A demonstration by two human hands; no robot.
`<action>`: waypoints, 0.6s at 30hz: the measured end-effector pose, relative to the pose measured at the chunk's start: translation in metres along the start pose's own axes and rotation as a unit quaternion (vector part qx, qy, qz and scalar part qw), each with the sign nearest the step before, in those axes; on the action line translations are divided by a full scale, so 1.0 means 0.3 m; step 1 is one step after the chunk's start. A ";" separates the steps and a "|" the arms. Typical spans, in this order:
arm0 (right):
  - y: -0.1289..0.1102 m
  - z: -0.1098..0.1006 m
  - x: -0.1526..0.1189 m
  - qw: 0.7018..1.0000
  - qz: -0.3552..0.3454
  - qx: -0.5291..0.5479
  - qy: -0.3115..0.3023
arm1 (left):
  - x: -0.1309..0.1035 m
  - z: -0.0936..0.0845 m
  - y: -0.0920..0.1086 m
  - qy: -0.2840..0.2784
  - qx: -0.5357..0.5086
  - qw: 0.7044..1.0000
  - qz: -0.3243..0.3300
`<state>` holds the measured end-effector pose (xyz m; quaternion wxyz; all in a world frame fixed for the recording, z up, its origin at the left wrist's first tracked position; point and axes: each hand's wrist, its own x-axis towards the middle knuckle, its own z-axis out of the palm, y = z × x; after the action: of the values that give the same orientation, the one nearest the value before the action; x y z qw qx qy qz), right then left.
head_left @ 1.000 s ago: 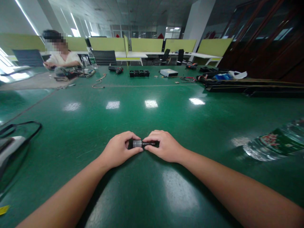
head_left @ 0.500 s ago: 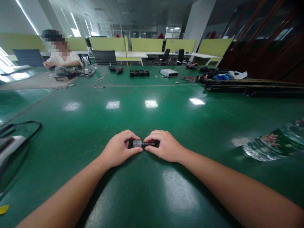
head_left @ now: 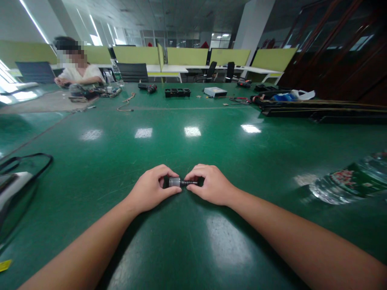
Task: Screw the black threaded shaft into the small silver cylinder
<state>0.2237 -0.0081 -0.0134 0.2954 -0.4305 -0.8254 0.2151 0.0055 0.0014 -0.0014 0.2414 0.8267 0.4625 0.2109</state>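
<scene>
A small metal cylinder [head_left: 174, 182] with a dark spiral shaft [head_left: 184, 183] on its right side lies sideways just above the green table [head_left: 181, 145]. My left hand [head_left: 155, 187] pinches the silver cylinder between thumb and fingers. From the right, the thumb and fingertips of my right hand [head_left: 210, 185] close around the shaft, whose thin tip shows between them. Both hands are near each other, their fingertips slightly apart.
A water bottle [head_left: 347, 181] lies on its side at the right. A device [head_left: 13, 185] with a black strap sits at the left. Farther back are a drill [head_left: 147, 87], a black part [head_left: 177, 93], a silver box [head_left: 215, 92] and a seated person [head_left: 78, 72].
My right hand's fingertips have shifted slightly to the right along the shaft, away from the cylinder. My left hand stays in place on the cylinder.
</scene>
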 end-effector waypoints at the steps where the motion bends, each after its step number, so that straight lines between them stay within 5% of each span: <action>1: 0.000 -0.001 -0.001 1.000 0.001 -0.001 0.000 | 0.000 0.000 0.000 0.000 -0.001 1.000 0.000; 10: 0.015 -0.009 0.003 1.000 0.020 -0.012 0.013 | 0.001 0.002 -0.004 0.018 -0.008 1.000 -0.011; 18: 0.042 -0.023 0.009 0.987 0.123 -0.055 0.087 | 0.005 -0.003 0.000 0.050 0.002 0.998 -0.034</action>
<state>0.2343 0.0015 -0.0153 0.3130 -0.5615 -0.7479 0.1657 0.0058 0.0027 -0.0005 0.2230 0.7996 0.5021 0.2426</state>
